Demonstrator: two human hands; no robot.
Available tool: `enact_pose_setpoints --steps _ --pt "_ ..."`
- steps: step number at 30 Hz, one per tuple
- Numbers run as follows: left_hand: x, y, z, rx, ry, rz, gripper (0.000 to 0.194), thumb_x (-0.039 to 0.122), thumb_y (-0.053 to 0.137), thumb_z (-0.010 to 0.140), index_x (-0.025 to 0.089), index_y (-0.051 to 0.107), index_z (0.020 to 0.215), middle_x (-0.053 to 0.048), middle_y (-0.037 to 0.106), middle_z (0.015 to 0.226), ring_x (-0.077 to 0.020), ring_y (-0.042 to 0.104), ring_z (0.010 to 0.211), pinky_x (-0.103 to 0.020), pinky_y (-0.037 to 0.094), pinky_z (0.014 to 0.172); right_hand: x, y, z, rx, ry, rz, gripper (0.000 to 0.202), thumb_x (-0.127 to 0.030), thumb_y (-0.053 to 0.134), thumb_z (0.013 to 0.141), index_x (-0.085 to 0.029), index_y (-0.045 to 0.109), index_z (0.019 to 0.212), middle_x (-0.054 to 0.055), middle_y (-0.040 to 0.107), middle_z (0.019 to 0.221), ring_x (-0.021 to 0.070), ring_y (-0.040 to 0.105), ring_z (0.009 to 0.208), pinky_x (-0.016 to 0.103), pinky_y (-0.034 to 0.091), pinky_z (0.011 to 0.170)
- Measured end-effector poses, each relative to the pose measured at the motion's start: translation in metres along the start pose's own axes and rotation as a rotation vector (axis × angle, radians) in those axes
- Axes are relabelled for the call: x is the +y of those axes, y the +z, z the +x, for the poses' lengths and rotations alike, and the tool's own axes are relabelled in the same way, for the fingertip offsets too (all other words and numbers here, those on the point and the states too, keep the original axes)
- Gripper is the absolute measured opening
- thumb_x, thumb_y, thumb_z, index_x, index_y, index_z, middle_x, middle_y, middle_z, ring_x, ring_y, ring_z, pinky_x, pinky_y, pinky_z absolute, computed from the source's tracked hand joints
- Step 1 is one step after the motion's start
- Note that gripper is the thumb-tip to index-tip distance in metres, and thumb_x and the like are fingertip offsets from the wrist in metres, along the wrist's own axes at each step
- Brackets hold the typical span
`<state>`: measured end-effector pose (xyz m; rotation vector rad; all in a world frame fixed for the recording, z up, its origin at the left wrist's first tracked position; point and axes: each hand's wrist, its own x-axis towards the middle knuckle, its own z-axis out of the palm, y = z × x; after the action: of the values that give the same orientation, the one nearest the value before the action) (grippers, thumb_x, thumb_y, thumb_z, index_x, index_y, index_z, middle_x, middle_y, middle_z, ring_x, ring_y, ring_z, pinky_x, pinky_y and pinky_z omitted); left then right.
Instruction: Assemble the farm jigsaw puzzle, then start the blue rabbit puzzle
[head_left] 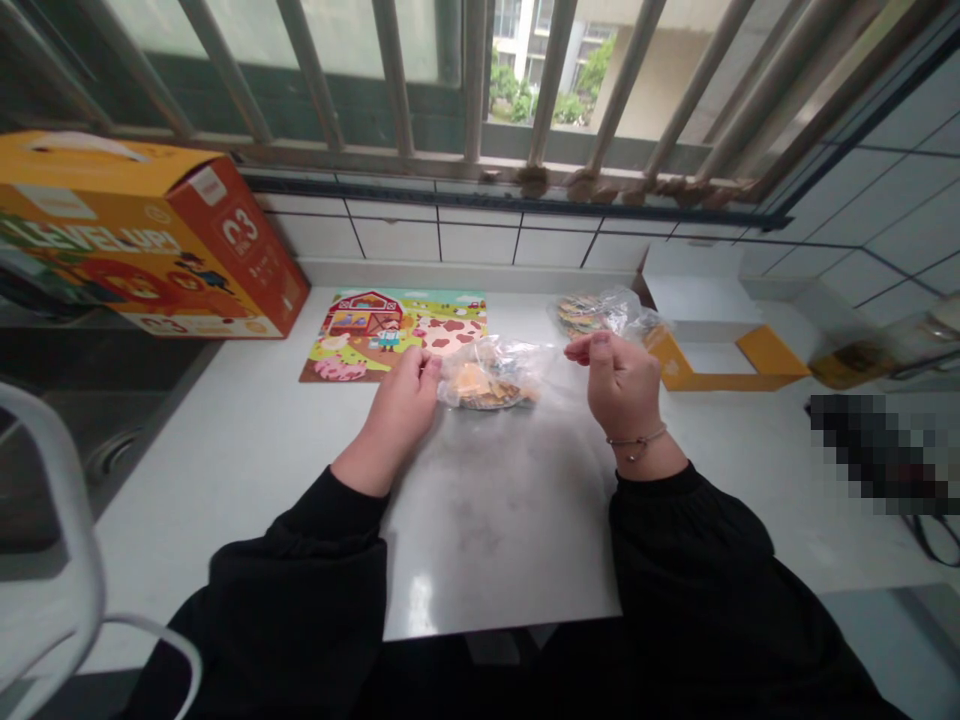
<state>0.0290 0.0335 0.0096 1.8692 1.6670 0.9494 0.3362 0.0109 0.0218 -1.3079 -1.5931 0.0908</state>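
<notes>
A clear plastic bag of flat, colourful cardboard pieces, which look like puzzle pieces, hangs just above the counter. Its left end is pinched between the thumb and fingers of my left hand. My right hand, a bracelet at its wrist, is closed at the bag's other end, where the film stretches towards my fingertips. Behind the bag lies a farm picture board with a red barn and a cow, partly covered by my left hand. Beyond my right hand rests a second clear bag of similar pieces.
An orange carton with a handle stands at the back left, beside the dark sink. An opened white-and-yellow box sits at the back right. A blurred dark object lies at right. A white curved tube rises at near left.
</notes>
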Motion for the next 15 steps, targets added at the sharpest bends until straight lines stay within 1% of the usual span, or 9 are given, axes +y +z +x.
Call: enact_pose_setpoints --steps 2,4,6,8,10,12,13,14,15 --pt "-0.003 0.001 0.0 0.0 0.022 -0.078 0.018 0.035 0.052 0.108 0.025 0.055 0.093 -0.003 0.067 0.091 -0.0245 0.063 0.088 -0.036 0.045 0.081 0.0 -0.002 0.0 -0.011 -0.014 -0.027 0.06 -0.051 0.044 0.119 -0.025 0.081 0.081 0.002 0.079 0.074 0.0183 0.077 0.072 0.034 0.057 0.075" --pt "-0.005 0.004 0.001 -0.038 0.023 -0.197 0.02 0.038 0.055 0.107 0.025 0.058 0.092 -0.002 0.067 0.09 -0.0229 0.062 0.086 -0.034 0.045 0.078 -0.001 -0.004 0.001 -0.067 -0.045 -0.051 0.059 -0.046 0.049 0.116 -0.025 0.076 0.068 0.001 0.074 0.065 0.0172 0.074 0.066 0.032 0.053 0.071" --pt "-0.007 0.01 0.001 -0.104 -0.056 -0.375 0.022 0.041 0.059 0.105 0.024 0.06 0.091 -0.001 0.066 0.086 -0.0205 0.06 0.08 -0.031 0.046 0.073 -0.001 -0.004 0.002 -0.217 -0.096 -0.057 0.058 -0.042 0.053 0.113 -0.025 0.07 0.061 0.0 0.07 0.059 0.0161 0.069 0.06 0.031 0.049 0.067" --pt "-0.008 0.017 0.002 -0.153 -0.211 -0.566 0.021 0.042 0.063 0.104 0.023 0.062 0.094 0.0 0.066 0.083 -0.0179 0.06 0.072 -0.028 0.046 0.067 -0.001 -0.001 0.002 -0.426 -0.157 -0.061 0.052 -0.038 0.055 0.11 -0.024 0.066 0.061 -0.001 0.067 0.06 0.0153 0.062 0.057 0.031 0.046 0.063" --pt "-0.006 0.022 0.004 -0.151 -0.363 -0.696 0.019 0.042 0.068 0.103 0.023 0.063 0.102 0.0 0.069 0.086 -0.0166 0.063 0.07 -0.026 0.048 0.064 -0.002 0.004 0.002 -0.576 -0.208 -0.056 0.039 -0.033 0.057 0.107 -0.024 0.07 0.071 0.001 0.072 0.071 0.0174 0.064 0.065 0.032 0.049 0.067" --pt "-0.004 0.025 0.004 -0.132 -0.451 -0.762 0.02 0.041 0.072 0.103 0.023 0.063 0.108 -0.002 0.073 0.09 -0.0164 0.068 0.072 -0.026 0.051 0.065 -0.002 0.013 0.002 -0.616 -0.236 -0.025 0.024 -0.029 0.059 0.106 -0.025 0.078 0.091 0.008 0.082 0.096 0.0236 0.074 0.087 0.037 0.058 0.081" --pt "-0.003 0.026 0.004 -0.129 -0.473 -0.785 0.021 0.04 0.074 0.103 0.022 0.064 0.109 -0.003 0.074 0.091 -0.0164 0.069 0.072 -0.026 0.052 0.065 -0.003 0.018 0.002 -0.621 -0.249 -0.006 0.021 -0.028 0.059 0.106 -0.025 0.08 0.101 0.011 0.084 0.108 0.027 0.076 0.098 0.041 0.061 0.09" --pt "-0.002 0.027 0.004 -0.139 -0.481 -0.808 0.022 0.04 0.075 0.103 0.022 0.065 0.11 -0.004 0.075 0.092 -0.0163 0.07 0.073 -0.026 0.053 0.066 -0.004 0.022 0.002 -0.63 -0.26 0.008 0.022 -0.027 0.059 0.106 -0.025 0.081 0.108 0.013 0.084 0.115 0.0296 0.077 0.105 0.045 0.062 0.096" --pt "-0.001 0.027 0.003 -0.161 -0.479 -0.831 0.023 0.041 0.076 0.103 0.021 0.067 0.11 -0.005 0.075 0.092 -0.0162 0.07 0.074 -0.026 0.054 0.067 -0.004 0.026 0.002 -0.643 -0.268 0.014 0.023 -0.027 0.059 0.107 -0.024 0.081 0.111 0.014 0.084 0.118 0.0312 0.077 0.108 0.048 0.062 0.099"
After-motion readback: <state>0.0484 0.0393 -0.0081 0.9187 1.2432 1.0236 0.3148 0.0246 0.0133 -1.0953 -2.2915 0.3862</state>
